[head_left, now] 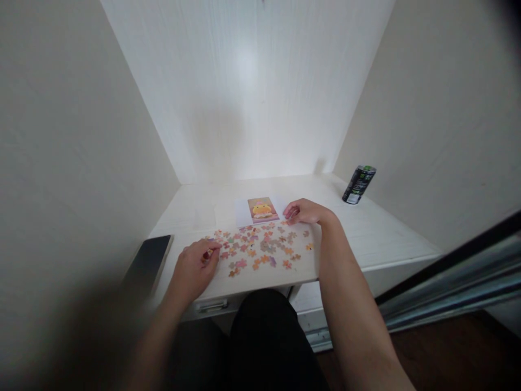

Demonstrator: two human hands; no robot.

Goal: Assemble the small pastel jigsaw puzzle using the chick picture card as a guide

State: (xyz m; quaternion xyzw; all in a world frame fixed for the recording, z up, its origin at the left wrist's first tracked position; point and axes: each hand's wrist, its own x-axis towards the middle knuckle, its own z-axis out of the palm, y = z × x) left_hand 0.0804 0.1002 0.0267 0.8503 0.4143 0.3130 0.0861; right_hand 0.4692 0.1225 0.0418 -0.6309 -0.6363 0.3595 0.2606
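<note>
Many small jigsaw puzzle pieces (266, 247) in pink, orange, purple and grey lie loose across the front of a white desk (260, 279). My left hand (197, 266) rests at their left edge, fingers loosely bent and thumb a little apart, with no piece visible between them. At the upper right of the spread, my right hand (305, 212) reaches down with fingers and thumb drawn close together. What its fingertips hold, if anything, is too small to tell. Just left of that hand lies a picture card (262, 210) showing a yellow figure.
A dark phone-like slab (148, 260) lies at the desk's left edge. Toward the right wall stands a black drink can (359, 185). Walls enclose the desk on three sides. Below the front edge is a drawer handle (213, 307), close to my legs (266, 336).
</note>
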